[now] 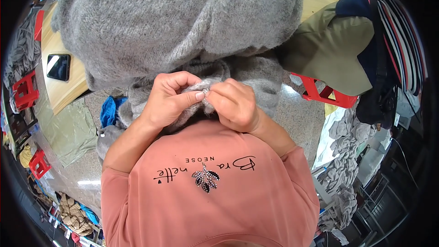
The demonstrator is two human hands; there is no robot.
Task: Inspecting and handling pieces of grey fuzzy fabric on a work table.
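A fuzzy grey knit garment [183,13] covers most of the table in front of me, and part of it hangs over the edge toward my lap. My left hand [173,97] pinches a fold of this knit between thumb and forefinger. Close against it, my right hand [232,104] grips the same fold with bent fingers. Between the fingertips sits a small shiny piece [205,91], perhaps a button or snap; it is too small to make out. The fingers hide most of the fold.
A black phone [58,67] lies on the wooden table [68,89] at the left. To the right, a person in olive clothing [340,48] is close by, near a red stool [327,93]. Grey garments [343,169] are heaped at the lower right, and another red stool [25,92] stands left.
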